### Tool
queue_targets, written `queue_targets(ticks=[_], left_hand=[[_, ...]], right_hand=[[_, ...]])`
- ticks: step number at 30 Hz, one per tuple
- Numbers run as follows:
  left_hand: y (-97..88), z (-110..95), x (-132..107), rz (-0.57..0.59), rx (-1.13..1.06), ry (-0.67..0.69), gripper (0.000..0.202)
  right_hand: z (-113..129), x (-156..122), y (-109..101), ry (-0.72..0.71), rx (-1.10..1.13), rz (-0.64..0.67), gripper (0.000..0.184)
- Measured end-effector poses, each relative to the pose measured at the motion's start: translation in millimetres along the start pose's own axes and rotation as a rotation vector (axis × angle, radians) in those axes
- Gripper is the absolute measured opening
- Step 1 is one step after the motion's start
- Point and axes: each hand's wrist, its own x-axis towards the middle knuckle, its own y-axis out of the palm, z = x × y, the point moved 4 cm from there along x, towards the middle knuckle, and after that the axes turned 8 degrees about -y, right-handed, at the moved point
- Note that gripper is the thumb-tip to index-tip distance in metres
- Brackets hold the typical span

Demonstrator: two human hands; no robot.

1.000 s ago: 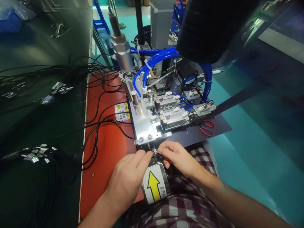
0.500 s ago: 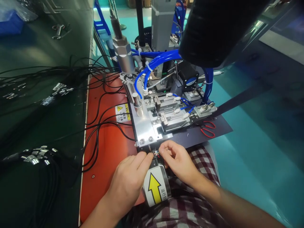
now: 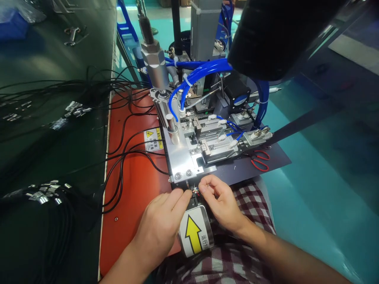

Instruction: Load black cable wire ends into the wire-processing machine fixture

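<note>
My left hand (image 3: 164, 213) is closed, its thumb and forefinger pinched at the left of some small coloured wires (image 3: 196, 190). From the other side my right hand (image 3: 218, 199) pinches close to the same wire ends with thumb and forefinger. Red, white and blue strands show in the gap between the fingertips; the rest is covered by the fingers. Both hands are at the front of a metal machine (image 3: 179, 157), just above a white plate with a yellow arrow (image 3: 193, 233).
Black cables (image 3: 122, 157) cross an orange base plate (image 3: 133, 197) at left. Bundles with metal connectors (image 3: 44, 193) lie on the dark green table. Red-handled pliers (image 3: 260, 161) rest right of the machine. A black cylinder (image 3: 266, 39) hangs overhead near blue air hoses (image 3: 204, 73).
Hands stay in nearly the same place at the wires. The view has shifted very slightly, and a bit more of the coloured strands shows between the fingertips.
</note>
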Motion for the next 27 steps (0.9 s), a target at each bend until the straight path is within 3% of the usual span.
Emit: queue_targets(ticks=[27], left_hand=[[0.7, 0.2, 0.7, -0.001, -0.011, 0.003, 0.025]], right_hand=[[-10.9, -5.5, 0.2, 0.077, -0.054, -0.056, 0.016]])
